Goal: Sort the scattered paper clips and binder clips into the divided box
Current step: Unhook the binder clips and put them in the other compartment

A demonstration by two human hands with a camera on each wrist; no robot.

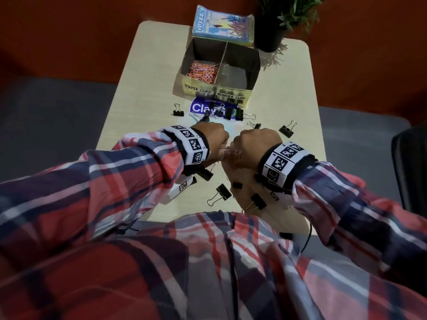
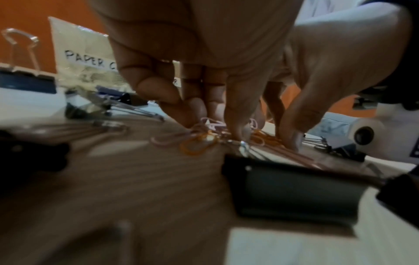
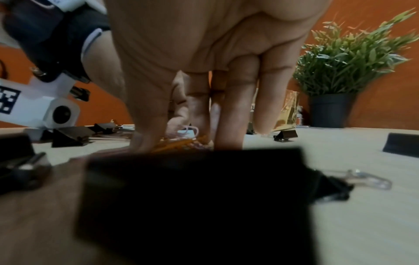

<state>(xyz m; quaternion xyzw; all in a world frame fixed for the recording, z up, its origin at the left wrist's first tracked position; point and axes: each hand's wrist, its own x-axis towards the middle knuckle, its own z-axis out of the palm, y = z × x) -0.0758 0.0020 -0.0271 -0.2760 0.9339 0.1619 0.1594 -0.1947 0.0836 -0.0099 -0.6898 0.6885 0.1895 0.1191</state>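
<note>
Both my hands meet at the table's middle, knuckles up, over a small heap of pink and orange paper clips. My left hand has its fingers curled down, and its fingertips and thumb pinch the paper clips against the wood. My right hand stands fingertips-down with the thumb opposite, closing on the same paper clips. The divided box stands behind, labelled PAPER CLIPS and BINDER CLIPS. Its left compartment holds a pile of paper clips; the right compartment looks bare.
Black binder clips lie scattered: one at the left, one at the right, several near the front edge. More sit on a blue label before the box. A book and potted plant stand behind.
</note>
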